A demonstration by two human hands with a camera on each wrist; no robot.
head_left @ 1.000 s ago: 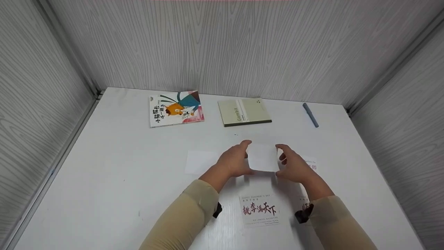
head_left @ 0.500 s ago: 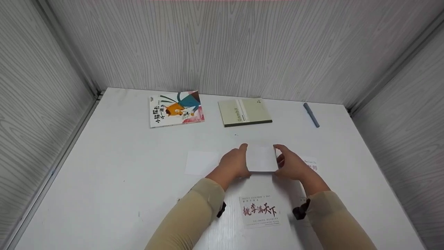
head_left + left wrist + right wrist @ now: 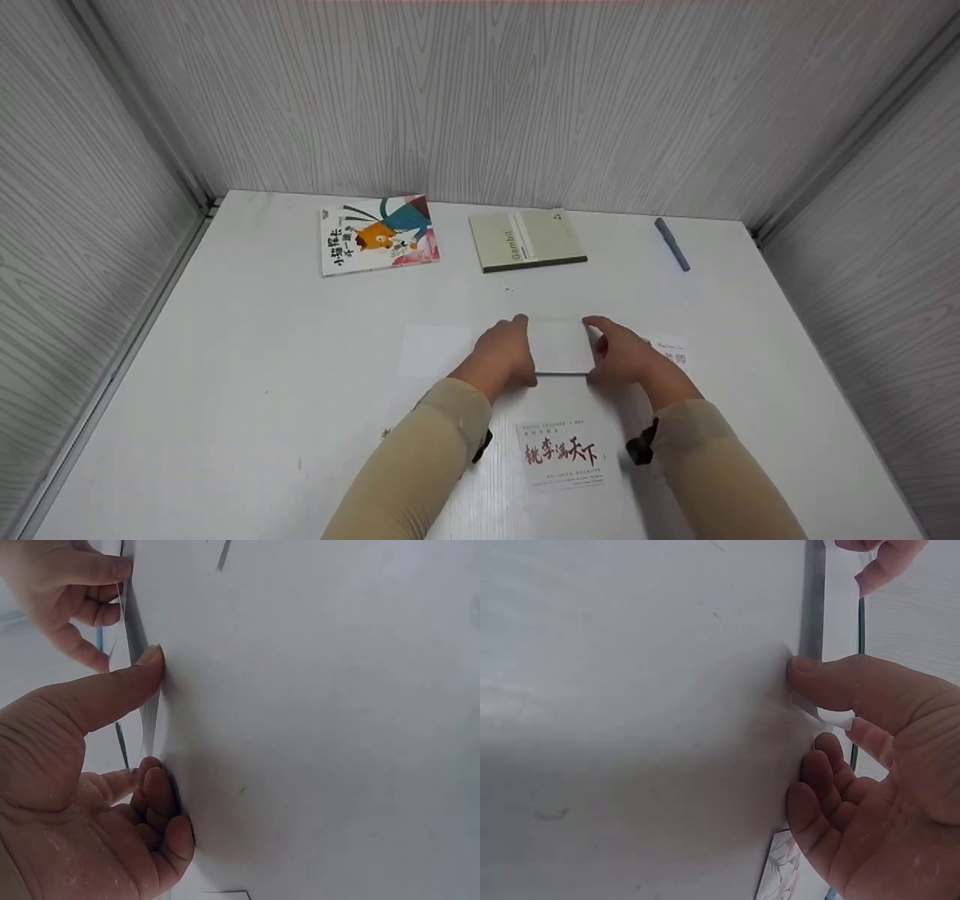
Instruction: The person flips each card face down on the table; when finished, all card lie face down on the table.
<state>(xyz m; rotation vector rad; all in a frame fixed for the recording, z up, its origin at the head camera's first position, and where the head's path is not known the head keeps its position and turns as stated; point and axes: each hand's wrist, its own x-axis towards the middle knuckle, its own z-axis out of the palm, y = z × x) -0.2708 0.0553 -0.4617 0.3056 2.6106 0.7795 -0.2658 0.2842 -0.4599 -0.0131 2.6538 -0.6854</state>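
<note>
Grey wood-grain walls (image 3: 480, 97) enclose the white worktop (image 3: 225, 337). Fingers of the left hand (image 3: 501, 351) and right hand (image 3: 627, 354) pinch a white card (image 3: 561, 346); a sleeve (image 3: 418, 456) mostly hides a printed card (image 3: 387, 432).

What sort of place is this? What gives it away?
Probably a tabletop work booth: a white table walled at the back and both sides by grey wood-grain panels, with a green "Gambit" notebook lying towards the back.

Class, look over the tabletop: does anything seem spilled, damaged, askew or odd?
Only minor things: the picture book and green notebook sit askew to the back edge of the table, and a dark mark in front of the notebook breaks the plain surface. No spill shows.
</note>
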